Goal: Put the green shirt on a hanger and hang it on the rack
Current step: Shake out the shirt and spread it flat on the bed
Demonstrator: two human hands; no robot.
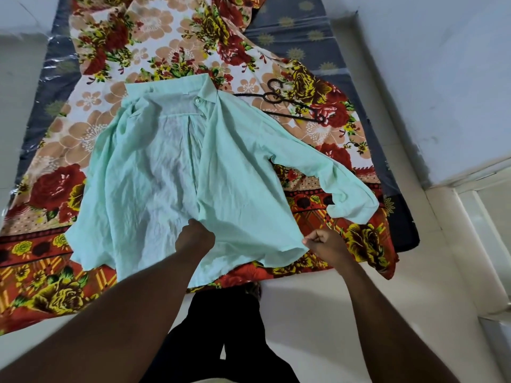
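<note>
The pale green shirt (pixel 171 172) lies spread open, collar away from me, on a floral sheet (pixel 116 51). My left hand (pixel 195 236) grips the lower edge of the shirt's right front panel near the middle. At the hem's right corner, my right hand (pixel 325 243) pinches the fabric. One long sleeve (pixel 331 178) stretches out to the right. A dark hanger (pixel 290 105) lies on the sheet beyond the shirt's right shoulder, partly tucked under it. No rack is in view.
The sheet covers a grey patterned mattress (pixel 304 31) wrapped in plastic on a white floor. A white wall (pixel 442 78) runs along the right, with a tiled ledge (pixel 484 217) at the lower right. My dark-trousered legs (pixel 229 327) stand at the mattress's near edge.
</note>
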